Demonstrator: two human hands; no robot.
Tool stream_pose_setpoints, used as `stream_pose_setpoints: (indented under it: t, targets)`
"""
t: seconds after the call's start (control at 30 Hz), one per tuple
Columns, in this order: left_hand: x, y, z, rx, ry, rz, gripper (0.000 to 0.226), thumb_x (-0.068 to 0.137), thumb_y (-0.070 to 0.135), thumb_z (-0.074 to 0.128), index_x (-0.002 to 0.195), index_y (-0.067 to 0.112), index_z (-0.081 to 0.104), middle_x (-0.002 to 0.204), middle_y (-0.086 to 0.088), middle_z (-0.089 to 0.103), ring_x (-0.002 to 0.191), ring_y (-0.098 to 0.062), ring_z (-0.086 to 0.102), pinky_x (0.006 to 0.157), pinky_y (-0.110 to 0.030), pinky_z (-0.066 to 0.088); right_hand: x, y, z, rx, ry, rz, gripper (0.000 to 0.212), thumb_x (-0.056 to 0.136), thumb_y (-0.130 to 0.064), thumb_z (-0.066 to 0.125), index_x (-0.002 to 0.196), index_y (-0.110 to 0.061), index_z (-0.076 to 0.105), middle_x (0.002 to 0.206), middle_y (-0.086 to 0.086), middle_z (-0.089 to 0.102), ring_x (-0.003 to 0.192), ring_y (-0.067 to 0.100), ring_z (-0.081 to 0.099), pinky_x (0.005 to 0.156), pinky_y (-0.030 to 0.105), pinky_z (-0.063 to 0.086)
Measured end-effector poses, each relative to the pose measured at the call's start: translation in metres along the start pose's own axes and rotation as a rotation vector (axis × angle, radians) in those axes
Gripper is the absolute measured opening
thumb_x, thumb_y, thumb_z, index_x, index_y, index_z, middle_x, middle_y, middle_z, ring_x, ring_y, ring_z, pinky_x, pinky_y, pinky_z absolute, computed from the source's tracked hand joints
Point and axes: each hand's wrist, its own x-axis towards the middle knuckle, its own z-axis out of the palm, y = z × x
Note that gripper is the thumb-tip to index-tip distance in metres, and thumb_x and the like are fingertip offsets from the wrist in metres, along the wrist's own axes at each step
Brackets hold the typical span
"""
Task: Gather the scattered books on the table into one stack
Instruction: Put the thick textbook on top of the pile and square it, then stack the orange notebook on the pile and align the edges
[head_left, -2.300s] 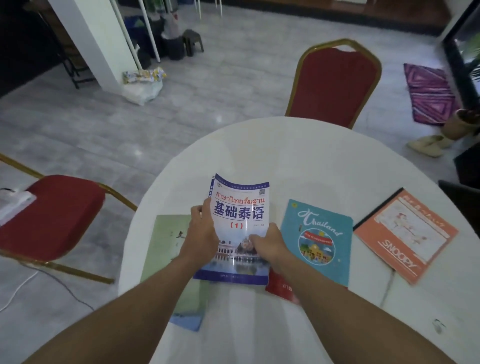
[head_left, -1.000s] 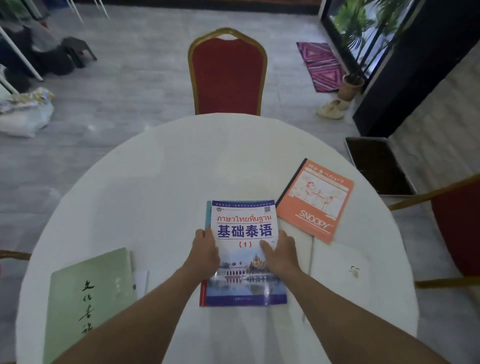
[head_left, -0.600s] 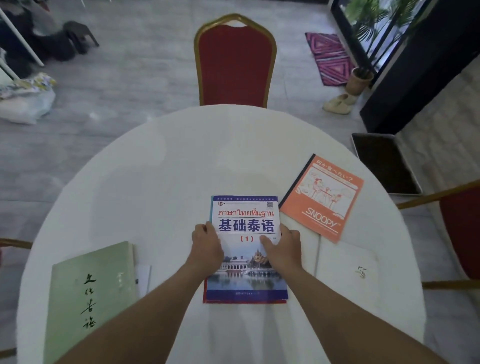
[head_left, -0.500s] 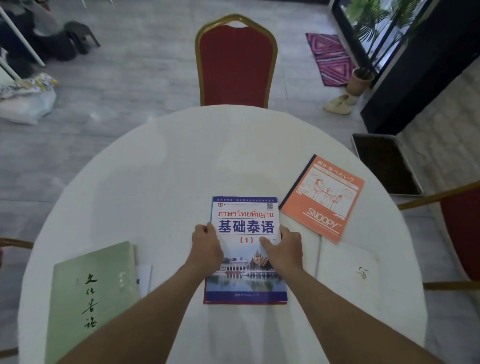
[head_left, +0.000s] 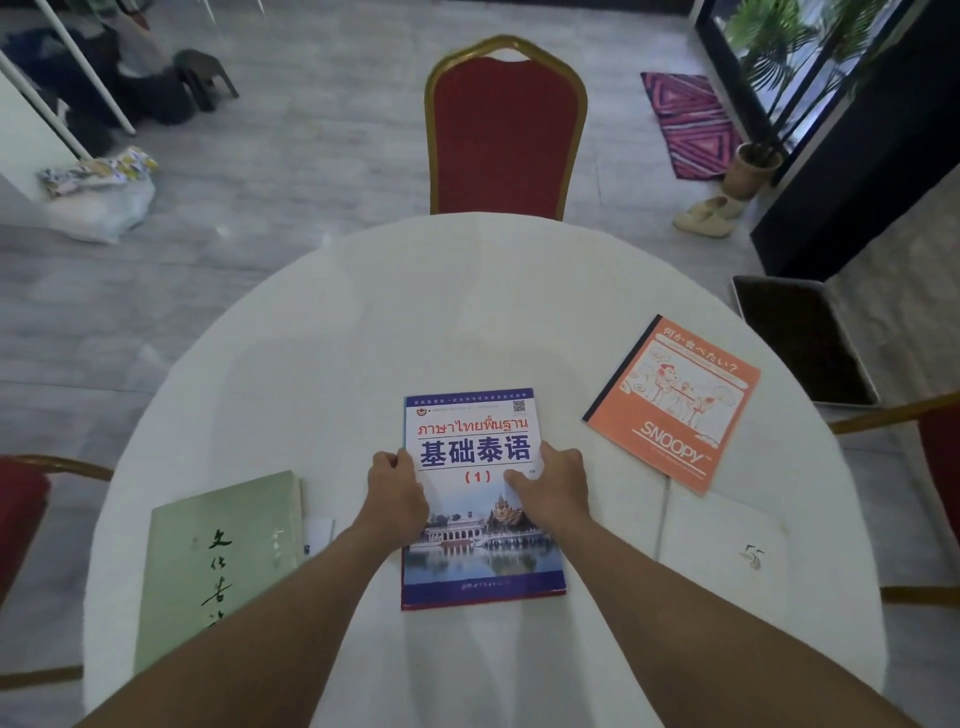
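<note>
Both hands clasp the blue book's sides, left hand (head_left: 397, 496) and right hand (head_left: 553, 488) with thumbs on its cover; the blue book (head_left: 480, 499) lies at lower centre of the white table (head_left: 415, 322). An orange notebook (head_left: 675, 402) lies at right; a green book (head_left: 218, 561) at lower left.

The floor (head_left: 311, 218) is pale grey and a bit shiny. A red chair (head_left: 504, 140) with a gold frame stands at the far side of the round white table (head_left: 415, 312). Two more red chairs peek in at the left (head_left: 21, 514) and right (head_left: 935, 457) edges. A pink striped rug (head_left: 688, 124) lies near a potted plant (head_left: 756, 166) by the dark glass door (head_left: 852, 130). The light is dim.
</note>
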Motion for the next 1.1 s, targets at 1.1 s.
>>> stream_pose_setpoints:
  t: [1.1]
  targets:
    - [0.085,0.247,0.109,0.295,-0.079,0.304,0.047,0.089,0.021,0.057,0.131,0.008,0.040,0.132,-0.017,0.039,0.120,-0.032,0.042,0.096,-0.038,0.043,0.089,0.106,-0.142,0.103,0.407,0.380,0.068,0.087,-0.035,0.078,0.140,-0.008,0.045,0.140,0.015,0.042,0.130,0.034,0.046,0.109,0.045,0.046]
